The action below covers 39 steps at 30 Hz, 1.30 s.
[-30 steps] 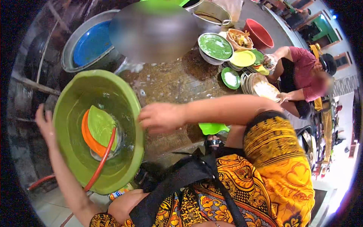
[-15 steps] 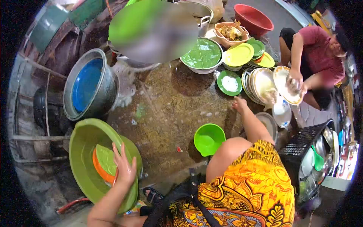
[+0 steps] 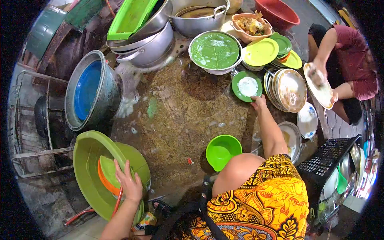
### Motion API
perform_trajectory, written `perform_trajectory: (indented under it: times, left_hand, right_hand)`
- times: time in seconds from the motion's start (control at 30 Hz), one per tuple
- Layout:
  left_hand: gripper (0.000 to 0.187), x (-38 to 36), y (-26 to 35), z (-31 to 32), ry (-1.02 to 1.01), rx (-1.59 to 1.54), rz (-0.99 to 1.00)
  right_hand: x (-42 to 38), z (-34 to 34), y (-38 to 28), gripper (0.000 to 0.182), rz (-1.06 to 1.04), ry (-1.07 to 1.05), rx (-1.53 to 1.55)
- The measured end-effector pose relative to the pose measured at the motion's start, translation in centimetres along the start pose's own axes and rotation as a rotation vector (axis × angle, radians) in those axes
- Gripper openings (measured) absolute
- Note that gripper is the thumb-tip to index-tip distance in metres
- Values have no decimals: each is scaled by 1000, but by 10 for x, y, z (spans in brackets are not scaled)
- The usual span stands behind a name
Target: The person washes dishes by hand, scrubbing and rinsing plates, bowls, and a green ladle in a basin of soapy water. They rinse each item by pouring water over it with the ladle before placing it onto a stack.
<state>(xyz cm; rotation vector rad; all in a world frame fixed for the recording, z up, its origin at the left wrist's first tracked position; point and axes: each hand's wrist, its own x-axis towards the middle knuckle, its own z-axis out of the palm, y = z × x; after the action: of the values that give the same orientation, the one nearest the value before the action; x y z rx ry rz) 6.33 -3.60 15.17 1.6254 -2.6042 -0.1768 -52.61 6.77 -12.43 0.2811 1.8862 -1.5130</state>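
Observation:
My right hand (image 3: 260, 103) grips the near edge of a small green plate (image 3: 237, 91) that has white suds at its centre. My left hand (image 3: 130, 185) lies with its fingers spread against the rim of a tilted olive-green tub (image 3: 138, 160). Inside the tub are a green piece (image 3: 108, 170) and an orange one (image 3: 105, 185). A thin red hose (image 3: 118, 202) runs beside my left wrist. In front of my knee stands a bright green dipper (image 3: 221, 151).
At the right, a person's hands scrub an oval plate (image 3: 314, 86) beside a stack of soiled plates (image 3: 292, 90). A black crate (image 3: 326, 158) of dishes stands nearby. A metal pot with blue inside (image 3: 105, 94) is at left; large pots (image 3: 156, 50) stand behind on the wet floor (image 3: 172, 116).
My right hand has reached forward and taken hold of the small green plate's edge. My left hand stays at the tub. The other person's plate has turned more upright.

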Motion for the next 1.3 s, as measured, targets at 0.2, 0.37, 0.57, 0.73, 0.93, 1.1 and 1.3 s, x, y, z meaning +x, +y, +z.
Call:
perform_trajectory:
  times: [0.2,0.37,0.57,0.73,0.93,1.1,1.3]
  left_hand:
    - [58,1,2,-2,-3,13,1]
    - [56,0,1,-3,11,41,18]
    - [55,1,1,-2,6,63,23]
    - [55,3,2,0,-5,32,26]
    - [55,4,0,4,-15,42,10]
    - [54,3,3,1,-34,39,-23]
    - [52,4,4,-2,-37,53,-9]
  right_hand:
    - [-39,26,42,51,-6,-367,-290]
    - [-95,87,80,62,-134,-830,-659]
    - [-28,109,50,43,-656,-306,-969]
    - [32,61,-34,69,-667,241,-1313]
    - [38,51,-44,71,-463,162,-1495]
    - [39,52,-54,79,-462,219,-1456]
    - [38,58,-52,45,-585,151,-1481]
